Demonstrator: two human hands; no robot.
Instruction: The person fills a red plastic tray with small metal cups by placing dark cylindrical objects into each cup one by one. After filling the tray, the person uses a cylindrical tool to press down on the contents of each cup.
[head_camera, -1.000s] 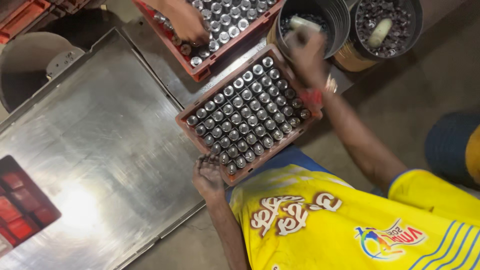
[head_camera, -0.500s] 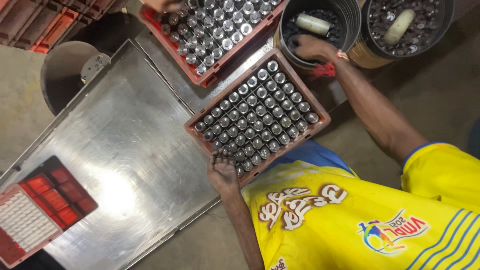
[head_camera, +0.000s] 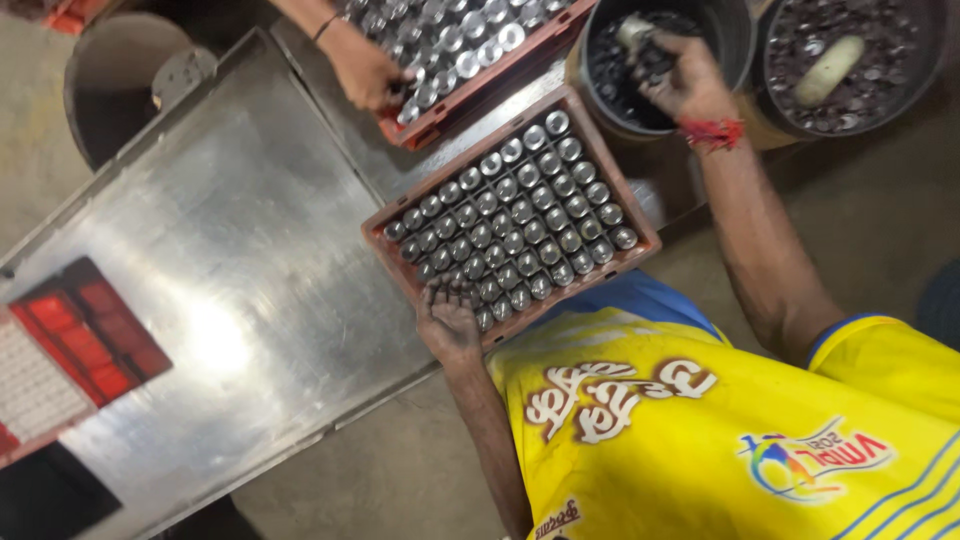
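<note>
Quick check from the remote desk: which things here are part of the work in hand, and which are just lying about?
In hand:
left hand on the near red crate of bottles
right hand reaching into the dark bucket of caps

Lying about:
second bucket with a pale roller
far crate, another person's hand on it
steel table

I see a dull red plastic crate (head_camera: 640, 243) of shiny metal-capped bottles (head_camera: 520, 215) on a scuffed, glossy sheet-metal tabletop (head_camera: 220, 300).

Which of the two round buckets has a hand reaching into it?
The left bucket, next to the nearer crate. The right hand dips into it; the bucket at far right holds only caps and a pale cylinder.
</note>
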